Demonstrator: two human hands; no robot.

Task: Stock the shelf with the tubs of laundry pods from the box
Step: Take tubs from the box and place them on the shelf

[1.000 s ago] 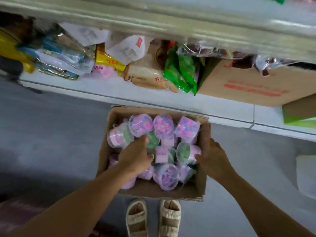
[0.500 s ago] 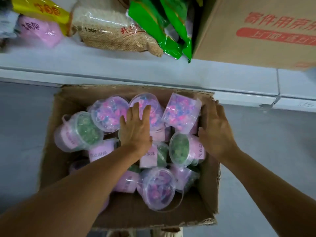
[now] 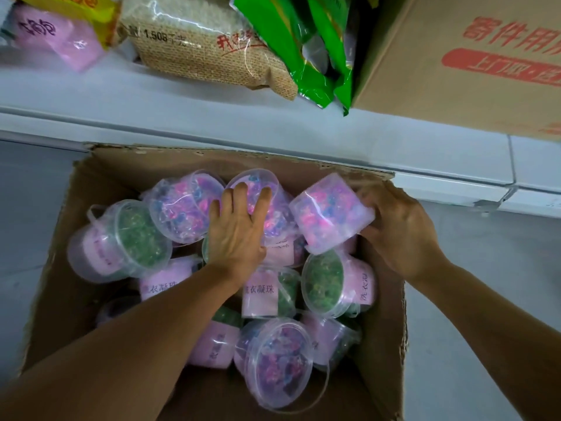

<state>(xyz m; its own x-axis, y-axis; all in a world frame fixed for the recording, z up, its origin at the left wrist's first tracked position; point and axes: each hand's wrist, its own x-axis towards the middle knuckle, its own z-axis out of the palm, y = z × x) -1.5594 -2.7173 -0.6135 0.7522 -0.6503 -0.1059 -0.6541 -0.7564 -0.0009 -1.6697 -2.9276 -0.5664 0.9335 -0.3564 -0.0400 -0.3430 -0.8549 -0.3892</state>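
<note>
Fingers of my left hand (image 3: 235, 235) lie flat on a purple tub (image 3: 270, 208); right hand (image 3: 400, 229) grips the pink tub (image 3: 329, 212) beside it.

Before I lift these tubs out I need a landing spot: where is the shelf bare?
The shelf front strip is bare, bordered by the rice bag and green packets behind. Further back is crowded; the printed carton fills the right.

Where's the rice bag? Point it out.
Head view: the rice bag lies on the white shelf above the open box, between a pink packet and green packets.
</note>
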